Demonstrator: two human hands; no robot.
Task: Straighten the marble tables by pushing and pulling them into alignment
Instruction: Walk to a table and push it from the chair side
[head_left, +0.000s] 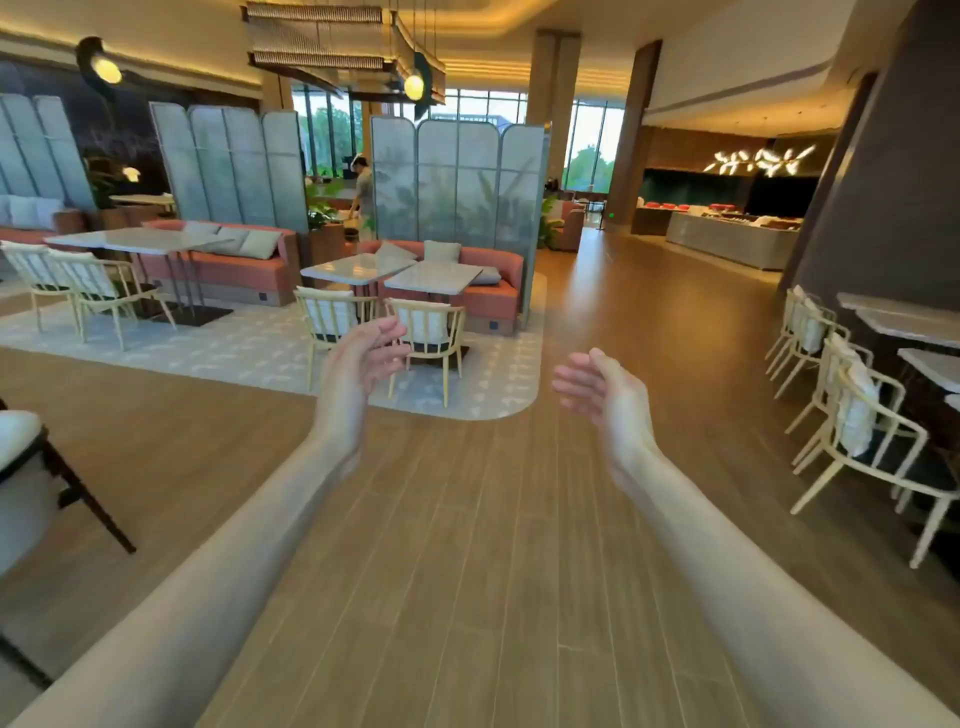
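Two white marble tables stand ahead on a pale tiled patch of floor: the left one (353, 268) and the right one (434, 276), set at slightly different angles with corners nearly touching. A longer marble table (132, 240) stands further left. More marble tops (906, 322) line the right edge. Both my arms reach out over the wooden floor, well short of any table. My left hand (366, 353) and my right hand (597, 387) are empty, fingers loosely curled and apart, palms turned inward.
Cream wooden chairs (428, 338) face the two tables, with a coral sofa (493, 280) and glass screens behind. More chairs (852, 415) line the right side. A dark-legged seat (31, 467) sits at my left. A person (363, 192) stands far back. Wooden flooring (493, 519) stretches ahead.
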